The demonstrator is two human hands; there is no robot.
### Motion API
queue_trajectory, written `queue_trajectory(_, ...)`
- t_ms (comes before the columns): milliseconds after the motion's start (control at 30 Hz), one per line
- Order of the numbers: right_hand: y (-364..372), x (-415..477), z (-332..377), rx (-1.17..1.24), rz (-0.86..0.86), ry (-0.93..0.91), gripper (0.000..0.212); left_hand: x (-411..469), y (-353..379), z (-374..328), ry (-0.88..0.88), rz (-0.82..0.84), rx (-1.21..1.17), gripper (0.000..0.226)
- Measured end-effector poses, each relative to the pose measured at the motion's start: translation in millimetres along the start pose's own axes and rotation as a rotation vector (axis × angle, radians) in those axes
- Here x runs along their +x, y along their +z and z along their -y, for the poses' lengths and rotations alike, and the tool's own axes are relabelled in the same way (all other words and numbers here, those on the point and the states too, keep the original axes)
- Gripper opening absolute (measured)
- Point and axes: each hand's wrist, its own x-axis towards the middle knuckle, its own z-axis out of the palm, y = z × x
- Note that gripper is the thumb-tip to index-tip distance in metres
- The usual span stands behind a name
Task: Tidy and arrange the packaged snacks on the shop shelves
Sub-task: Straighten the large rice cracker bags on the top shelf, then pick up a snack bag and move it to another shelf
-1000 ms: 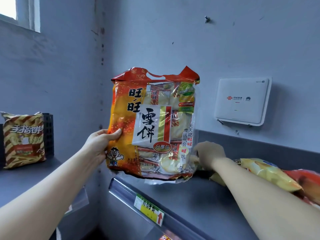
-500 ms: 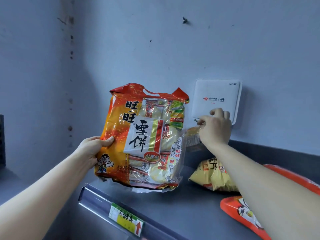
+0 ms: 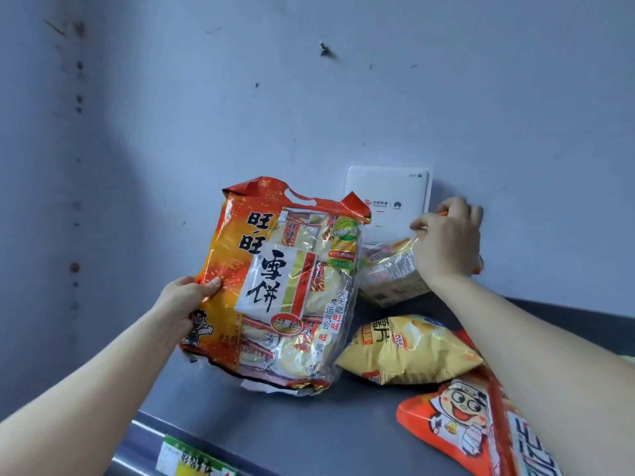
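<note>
My left hand (image 3: 187,298) grips the left edge of a big orange and red rice cracker bag (image 3: 275,286) and holds it upright, its bottom just above the grey shelf (image 3: 292,427). My right hand (image 3: 446,238) pinches the top of a second clear snack pack (image 3: 388,273) and holds it up against the back wall, behind and right of the big bag. A yellow chip bag (image 3: 405,352) lies flat on the shelf below my right forearm. An orange bag with a cartoon face (image 3: 460,420) lies at the shelf's front right.
A white router box (image 3: 388,197) is fixed to the wall just behind the two held packs. The shelf's front rail carries a green and yellow price label (image 3: 192,463). The side wall (image 3: 51,201) closes the corner on the left.
My right hand has lifted the second pack from the shelf up to the wall beside the router. The big bag has stayed upright in my left hand. The view has swung right, away from the left shelf.
</note>
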Motion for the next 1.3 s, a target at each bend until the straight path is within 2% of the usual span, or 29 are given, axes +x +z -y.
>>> queue_trajectory(100,-11,10,-4,-0.06,-0.001,-0.026,0.025,9,6,9,-0.03,-0.006,-0.002,0.035)
queue_trajectory(300,-19,15,-14,-0.101,-0.029,-0.046,0.026,23,3,18,-0.113,-0.114,-0.015,0.059)
queue_trajectory(400,-21,15,-16,0.044,-0.074,0.025,0.029,27,5,18,-0.11,-0.157,0.019,0.056)
queue_trajectory(500,-22,12,-13,0.203,-0.084,0.022,0.024,28,14,17,-0.097,-0.16,-0.026,0.049)
queue_trajectory(600,-19,6,-9,0.363,-0.055,0.055,0.021,26,26,23,-0.027,-0.082,0.004,0.048)
queue_trajectory(700,-19,0,-4,0.46,-0.01,0.136,0.022,16,30,34,0.057,0.105,0.314,0.059)
queue_trajectory(767,-17,-5,-3,0.466,0.025,0.138,0.022,13,28,40,0.064,0.144,0.481,0.064)
queue_trajectory(867,-13,-12,0,0.516,0.049,0.129,0.026,8,28,39,0.115,0.04,0.853,0.075)
queue_trajectory(933,-12,-14,1,0.557,0.048,0.133,0.031,10,25,40,0.09,-0.039,1.096,0.09)
queue_trajectory(1000,-13,-15,1,0.528,0.035,0.132,0.031,12,23,42,0.071,-0.037,1.041,0.093)
queue_trajectory(1133,-16,-17,8,0.534,0.047,0.185,0.034,6,23,46,0.146,-0.011,0.727,0.092)
queue_trajectory(1200,-17,-18,14,0.592,0.064,0.225,0.036,1,27,48,0.229,-0.003,0.728,0.079)
queue_trajectory(1267,-17,-20,19,0.652,0.07,0.253,0.036,-6,36,45,0.345,-0.041,0.823,0.062)
queue_trajectory(1300,-17,-22,21,0.677,0.07,0.262,0.036,-11,42,43,0.401,-0.058,0.88,0.062)
